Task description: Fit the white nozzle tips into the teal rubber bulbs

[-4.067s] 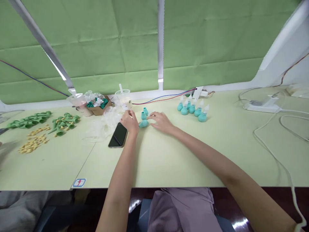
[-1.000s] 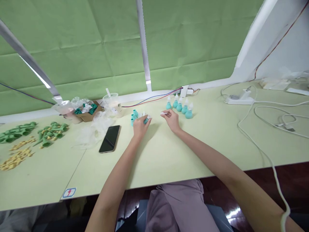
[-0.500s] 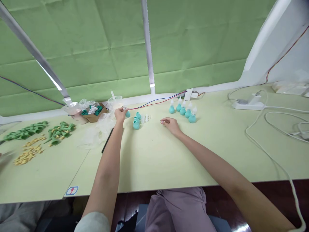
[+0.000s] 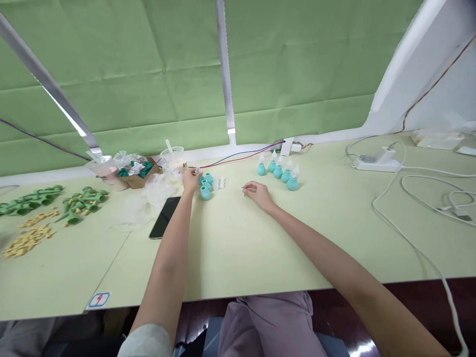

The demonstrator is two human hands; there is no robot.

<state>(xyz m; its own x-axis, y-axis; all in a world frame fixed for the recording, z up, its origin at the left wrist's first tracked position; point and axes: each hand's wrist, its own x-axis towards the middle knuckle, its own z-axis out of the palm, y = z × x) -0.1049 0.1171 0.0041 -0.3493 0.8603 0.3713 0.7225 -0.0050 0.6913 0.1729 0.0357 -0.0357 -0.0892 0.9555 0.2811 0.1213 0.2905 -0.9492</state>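
Observation:
My left hand (image 4: 190, 179) is at the far side of the small teal bulb-shaped bases (image 4: 205, 193), several of which stand together with open tops. Its fingers are closed around a small pale thing, too small to make out. Beside the bases lie several small white parts (image 4: 222, 182). Over the table to their right, my right hand (image 4: 258, 194) pinches a thin white piece (image 4: 246, 189) between thumb and fingertips. Farther right stand several teal bases with clear pointed tops (image 4: 292, 182) fitted on them.
A black phone (image 4: 163, 220) lies by my left forearm. Behind it are a crumpled plastic bag (image 4: 143, 198), a cardboard box (image 4: 143, 178) and drink cups (image 4: 173, 157). Green horn-shaped parts (image 4: 84, 201) and yellow pieces (image 4: 29, 240) lie left; a power strip (image 4: 377, 163) with cables, right.
My left hand has shifted right, closer to the open teal bases, uncovering more of the phone. The right hand has turned slightly, and its thin white piece shows more clearly.

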